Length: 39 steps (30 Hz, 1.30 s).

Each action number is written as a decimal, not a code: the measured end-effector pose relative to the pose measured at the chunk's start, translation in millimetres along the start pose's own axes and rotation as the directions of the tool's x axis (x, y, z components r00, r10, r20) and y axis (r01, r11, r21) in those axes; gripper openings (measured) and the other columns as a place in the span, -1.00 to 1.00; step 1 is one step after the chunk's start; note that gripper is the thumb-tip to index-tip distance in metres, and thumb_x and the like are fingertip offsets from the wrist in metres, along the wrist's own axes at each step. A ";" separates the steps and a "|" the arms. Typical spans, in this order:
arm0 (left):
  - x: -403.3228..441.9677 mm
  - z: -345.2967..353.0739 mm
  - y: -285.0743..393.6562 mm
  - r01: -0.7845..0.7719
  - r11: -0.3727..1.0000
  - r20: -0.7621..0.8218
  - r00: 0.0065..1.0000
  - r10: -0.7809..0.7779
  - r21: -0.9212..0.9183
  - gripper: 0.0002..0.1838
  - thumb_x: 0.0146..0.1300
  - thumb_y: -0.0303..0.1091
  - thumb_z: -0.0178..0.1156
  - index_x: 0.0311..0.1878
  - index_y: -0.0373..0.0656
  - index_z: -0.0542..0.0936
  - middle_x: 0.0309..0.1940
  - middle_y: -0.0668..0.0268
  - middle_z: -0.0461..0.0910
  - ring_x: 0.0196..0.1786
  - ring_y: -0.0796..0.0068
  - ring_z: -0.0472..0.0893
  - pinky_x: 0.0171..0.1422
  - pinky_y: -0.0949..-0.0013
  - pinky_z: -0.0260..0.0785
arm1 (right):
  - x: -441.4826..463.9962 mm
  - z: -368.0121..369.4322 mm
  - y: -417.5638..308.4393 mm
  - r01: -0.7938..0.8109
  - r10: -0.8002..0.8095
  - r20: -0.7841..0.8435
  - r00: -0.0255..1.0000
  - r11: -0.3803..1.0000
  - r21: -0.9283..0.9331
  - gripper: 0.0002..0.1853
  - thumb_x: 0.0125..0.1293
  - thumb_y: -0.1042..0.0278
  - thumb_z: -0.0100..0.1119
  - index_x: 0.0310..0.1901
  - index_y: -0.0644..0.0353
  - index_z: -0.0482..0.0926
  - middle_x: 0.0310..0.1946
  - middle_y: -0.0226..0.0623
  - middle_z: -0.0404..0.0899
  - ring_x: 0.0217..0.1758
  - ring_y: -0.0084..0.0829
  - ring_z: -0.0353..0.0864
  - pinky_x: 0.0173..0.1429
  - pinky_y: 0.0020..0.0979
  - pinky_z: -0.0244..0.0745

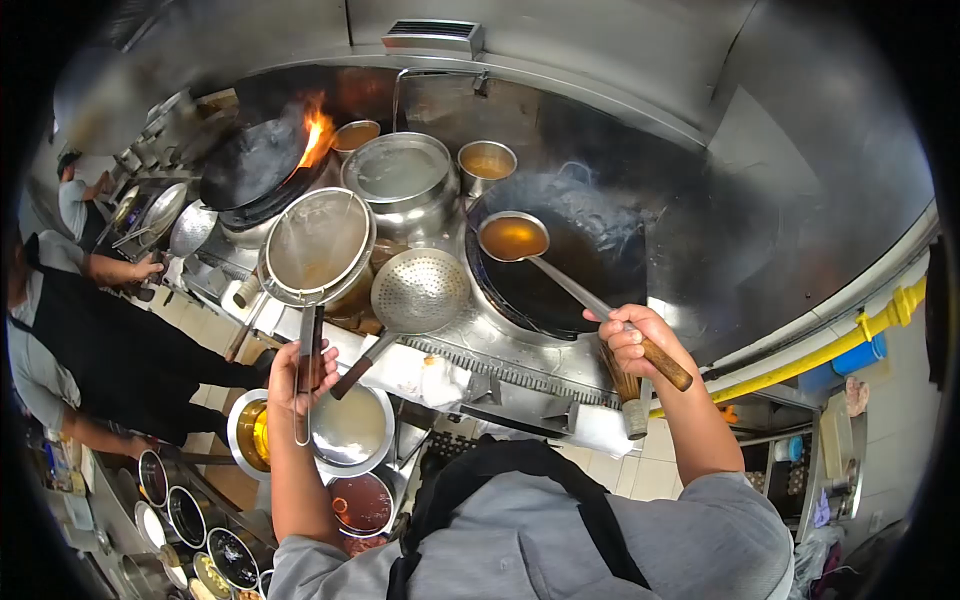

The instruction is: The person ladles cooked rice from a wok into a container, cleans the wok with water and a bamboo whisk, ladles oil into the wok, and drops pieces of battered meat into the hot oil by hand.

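My right hand (640, 340) grips the wooden-ended handle of a ladle (514, 237), whose bowl holds amber liquid above the left rim of a dark, steaming wok (560, 280). In my left hand (302, 376) is the handle of a round fine-mesh strainer (318, 240), held over a pot near the stove's front. A perforated skimmer (420, 290) rests between the strainer and the wok, its dark handle pointing toward my left hand. Behind them stand a large steel pot of cloudy liquid (397, 170) and a smaller pot of orange liquid (487, 165).
Flames (316, 130) rise beside another smoking wok (250, 165) at the left. A co-worker in a black apron (120, 330) stands there; another person (76, 200) is farther back. A bamboo brush (625, 385) hangs at the stove's front edge. Sauce containers (187, 515) stand lower left.
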<state>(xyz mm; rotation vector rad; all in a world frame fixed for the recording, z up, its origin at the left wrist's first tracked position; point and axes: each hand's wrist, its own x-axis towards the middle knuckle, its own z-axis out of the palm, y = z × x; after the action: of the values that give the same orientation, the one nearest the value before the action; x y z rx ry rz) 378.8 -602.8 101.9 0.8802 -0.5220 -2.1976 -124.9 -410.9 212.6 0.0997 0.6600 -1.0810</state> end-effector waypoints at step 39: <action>-78.7 75.2 60.6 -0.035 0.997 0.229 0.972 0.050 -0.066 -0.71 0.17 -0.55 0.12 -0.03 -0.40 0.42 -0.48 0.41 0.37 -0.58 0.74 0.33 -0.59 0.65 0.20 | 124.7 121.8 58.9 0.053 -0.047 0.026 0.999 0.830 -0.555 -0.78 0.25 0.45 0.01 -0.07 0.28 0.40 -0.59 -0.44 0.34 -0.73 -0.69 0.22 -0.75 -0.55 0.13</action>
<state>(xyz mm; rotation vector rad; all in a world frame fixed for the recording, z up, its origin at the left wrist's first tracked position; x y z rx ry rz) 393.6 -578.0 223.1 0.5783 -0.5737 -2.2774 16.8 -527.1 229.1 -0.4335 0.9499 -0.8989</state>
